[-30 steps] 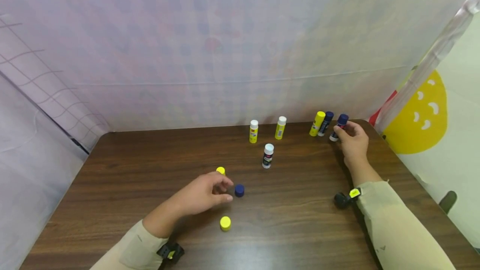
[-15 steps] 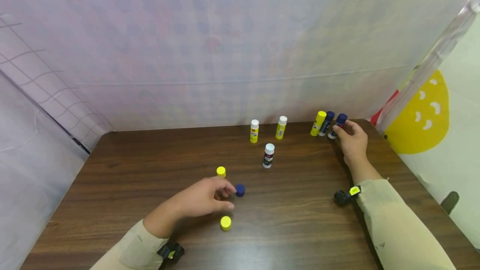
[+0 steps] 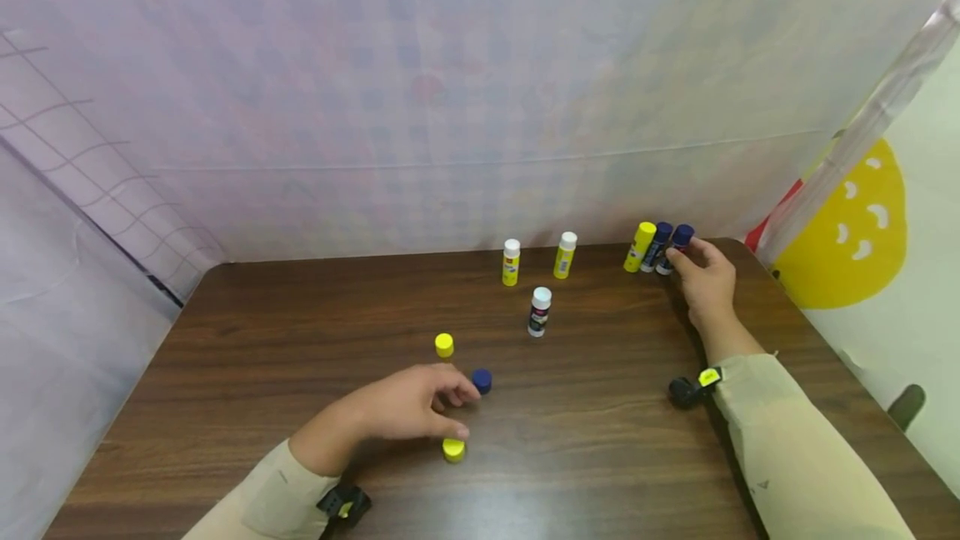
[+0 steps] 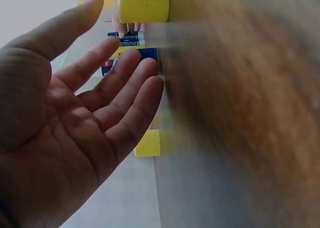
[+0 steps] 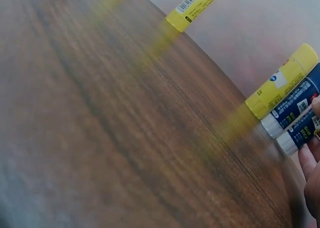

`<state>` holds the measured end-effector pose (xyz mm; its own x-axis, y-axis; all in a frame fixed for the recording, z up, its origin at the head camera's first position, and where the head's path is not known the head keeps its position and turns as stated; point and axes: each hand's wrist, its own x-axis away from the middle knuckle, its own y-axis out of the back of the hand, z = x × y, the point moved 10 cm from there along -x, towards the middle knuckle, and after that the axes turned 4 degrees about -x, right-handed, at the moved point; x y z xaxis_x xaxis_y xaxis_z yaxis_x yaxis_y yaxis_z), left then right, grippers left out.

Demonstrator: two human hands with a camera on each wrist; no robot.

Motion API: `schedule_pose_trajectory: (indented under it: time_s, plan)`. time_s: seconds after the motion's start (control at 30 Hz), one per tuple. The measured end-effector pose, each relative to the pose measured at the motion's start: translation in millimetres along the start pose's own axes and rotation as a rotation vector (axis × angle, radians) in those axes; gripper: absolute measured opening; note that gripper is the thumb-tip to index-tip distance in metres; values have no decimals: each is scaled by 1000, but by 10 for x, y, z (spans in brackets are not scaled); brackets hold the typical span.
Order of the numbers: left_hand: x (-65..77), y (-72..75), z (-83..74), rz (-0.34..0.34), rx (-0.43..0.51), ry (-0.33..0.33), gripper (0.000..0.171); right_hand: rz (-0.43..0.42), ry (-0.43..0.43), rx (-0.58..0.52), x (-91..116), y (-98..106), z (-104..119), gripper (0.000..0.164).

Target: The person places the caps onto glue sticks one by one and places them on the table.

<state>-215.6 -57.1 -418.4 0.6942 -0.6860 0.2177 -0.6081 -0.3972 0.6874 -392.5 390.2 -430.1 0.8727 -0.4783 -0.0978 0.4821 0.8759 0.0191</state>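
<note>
Six glue sticks (image 5: 300,134), right hand (image 3: 708,282) round one; three loose caps (image 3: 483,379), left hand (image 3: 412,400) half-spread, seemingly empty

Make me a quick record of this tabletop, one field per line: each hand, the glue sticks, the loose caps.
Left hand: holds nothing, by the loose caps
Right hand: pinches the outer blue glue stick
Capped row, far right: yellow glue stick, inner blue glue stick, then the pinched one
White-topped, upright: left yellow stick, right yellow stick, front blue stick
Loose caps: far yellow cap, blue cap, near yellow cap
Surface: brown wood-grain table
</note>
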Motion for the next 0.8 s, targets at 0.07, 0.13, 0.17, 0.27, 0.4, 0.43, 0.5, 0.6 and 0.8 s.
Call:
schedule_pose_trajectory:
  time_s: [0.07, 0.13, 0.17, 0.27, 0.4, 0.43, 0.5, 0.6, 0.8]
  plan:
    - [4, -19, -4, 22, 13, -3, 41, -1, -7, 6, 2, -4, 7, 48]
    - [10, -39, -18, 39, 25, -12, 42, 0, -19, 7, -4, -6, 4, 49]
    - [13, -47, -26, 43, 29, -17, 43, 1, -24, 15, -6, -8, 3, 49]
    - [23, -69, -52, 56, 37, -37, 46, 7, -33, 25, -17, -15, -5, 51]
    - [40, -95, -52, 87, 26, -23, 50, 10, -38, 23, -39, -21, -28, 51]
    - [44, -105, -51, 99, 23, -19, 50, 11, -41, 21, -46, -22, -36, 51]
    - [55, -124, -48, 125, 14, -5, 52, 13, -43, 25, -54, -28, -45, 51]
    - [62, -150, -57, 152, 1, -10, 52, 16, -44, 33, -63, -36, -55, 51]
    - [51, -159, -47, 159, -18, -19, 47, 12, -18, 15, -59, -43, -37, 48]
